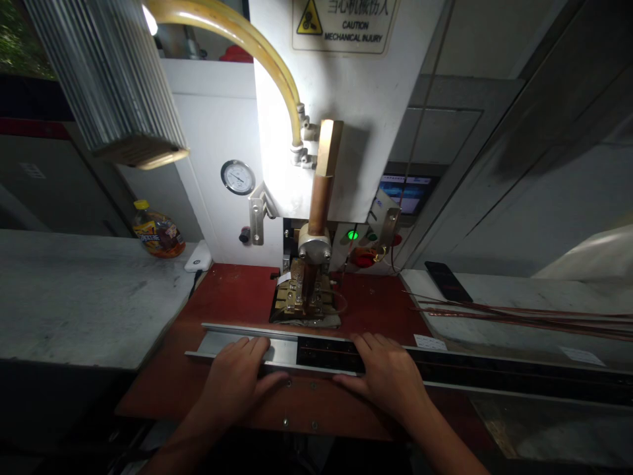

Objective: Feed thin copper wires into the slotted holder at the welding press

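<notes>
A long silver metal channel (283,350) lies across the red-brown work table, with a dark strip (324,354) inside it that runs off to the right. My left hand (242,369) grips the channel near its left end, fingers over the far rim and thumb on the near side. Further right, my right hand (386,369) grips the same channel where the dark strip lies, its thumb pointing left. Just behind the channel stands a brass clamp fixture (304,297), below a copper-coloured electrode rod (321,204) on the white machine.
A lamp (113,86) hangs at upper left near a yellow hose (267,53). On the left bench stands a bottle (157,231) beside a white device (198,256). Copper rods (519,315) and a phone (448,280) lie at right. A gauge (238,177) is on the machine.
</notes>
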A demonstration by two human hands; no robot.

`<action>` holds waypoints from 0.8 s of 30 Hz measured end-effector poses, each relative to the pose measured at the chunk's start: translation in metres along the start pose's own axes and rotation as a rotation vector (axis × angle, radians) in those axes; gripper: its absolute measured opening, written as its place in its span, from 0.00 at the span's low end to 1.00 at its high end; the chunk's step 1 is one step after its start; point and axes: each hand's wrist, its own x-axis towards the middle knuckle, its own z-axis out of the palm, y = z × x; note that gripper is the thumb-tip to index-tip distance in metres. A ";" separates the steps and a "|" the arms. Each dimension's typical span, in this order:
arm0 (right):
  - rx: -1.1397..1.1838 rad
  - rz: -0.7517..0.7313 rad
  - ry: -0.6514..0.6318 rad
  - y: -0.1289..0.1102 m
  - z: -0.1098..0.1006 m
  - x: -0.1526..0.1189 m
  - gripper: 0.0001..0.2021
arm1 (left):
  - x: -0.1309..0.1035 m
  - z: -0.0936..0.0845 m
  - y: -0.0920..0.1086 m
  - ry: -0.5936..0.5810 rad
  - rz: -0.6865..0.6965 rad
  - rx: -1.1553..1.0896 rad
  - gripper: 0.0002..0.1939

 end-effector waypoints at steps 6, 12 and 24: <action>0.012 -0.022 0.021 -0.002 0.004 0.000 0.33 | 0.006 -0.005 0.009 0.117 0.040 -0.076 0.33; 0.017 -0.005 0.016 -0.016 0.006 0.008 0.34 | 0.018 -0.006 0.034 0.150 0.197 -0.102 0.44; 0.035 -0.020 0.030 -0.043 0.013 0.022 0.36 | 0.044 0.001 0.053 0.036 0.274 -0.109 0.55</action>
